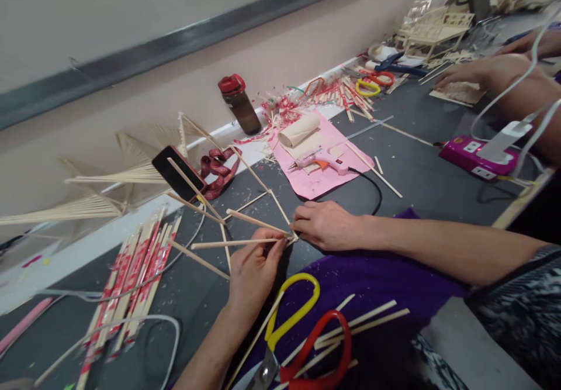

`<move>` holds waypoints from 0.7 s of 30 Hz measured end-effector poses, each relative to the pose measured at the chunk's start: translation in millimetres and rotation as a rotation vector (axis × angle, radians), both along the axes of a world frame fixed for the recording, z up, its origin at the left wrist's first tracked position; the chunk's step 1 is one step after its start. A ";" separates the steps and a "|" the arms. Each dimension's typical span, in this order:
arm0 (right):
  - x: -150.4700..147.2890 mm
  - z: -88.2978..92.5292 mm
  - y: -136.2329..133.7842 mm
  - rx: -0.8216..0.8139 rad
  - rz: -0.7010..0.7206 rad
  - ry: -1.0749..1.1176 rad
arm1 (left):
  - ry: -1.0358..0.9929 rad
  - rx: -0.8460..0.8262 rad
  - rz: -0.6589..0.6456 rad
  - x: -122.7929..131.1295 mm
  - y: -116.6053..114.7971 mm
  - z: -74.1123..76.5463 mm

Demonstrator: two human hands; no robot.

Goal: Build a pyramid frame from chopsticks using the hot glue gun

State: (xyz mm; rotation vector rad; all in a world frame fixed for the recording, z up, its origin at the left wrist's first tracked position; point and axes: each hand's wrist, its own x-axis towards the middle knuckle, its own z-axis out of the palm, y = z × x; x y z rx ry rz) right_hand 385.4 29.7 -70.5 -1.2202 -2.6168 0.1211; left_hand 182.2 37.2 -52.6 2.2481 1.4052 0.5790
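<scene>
- The thin wooden stick frame (pixel 258 222) lies before me on the dark grey surface (pixel 421 162), its near corner between my two hands, with several sticks angling up and away.
- My left hand (pixel 252 270) pinches a stick close to that corner, thumb against fingertips.
- My right hand (pixel 326 226) meets the same corner from the other side, fingers curled; I cannot tell whether they grip it or only steady it.
- I judge the frame very light and stiff along each stick, dry rather than slippery, but fragile at the joints. Best held low, near a joint; the long free ends would lever it apart.
- Beyond my right hand, a pink glue gun (pixel 319 161) rests on a pink sheet (pixel 302 188) beside a cardboard tube (pixel 300 130).
- Close to me, scissors (pixel 293 373) and loose sticks (pixel 377 323) lie over purple cloth (pixel 412 273).
- To my left are wrapped chopsticks (pixel 135 273); far right, another person's hand (pixel 473 74).
</scene>
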 end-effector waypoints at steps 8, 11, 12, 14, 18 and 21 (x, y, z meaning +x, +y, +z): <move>-3.9 1.4 0.6 -0.032 -0.027 -0.003 | -0.071 -0.030 0.044 3.1 1.4 -2.1; -5.1 2.2 0.6 -0.021 -0.050 -0.003 | -0.087 -0.039 0.065 3.3 2.4 -2.8; -5.1 2.2 0.7 -0.015 -0.053 0.003 | -0.085 -0.035 0.071 3.3 2.5 -2.8; -4.5 1.8 1.3 -0.007 -0.049 0.015 | -0.076 -0.026 0.085 3.3 2.3 -2.9; -2.4 -0.6 3.1 -0.004 -0.025 0.038 | -0.050 0.002 0.093 2.3 1.8 -4.0; -1.8 -1.8 3.8 0.019 -0.017 0.043 | -0.056 -0.010 0.083 1.2 1.6 -5.9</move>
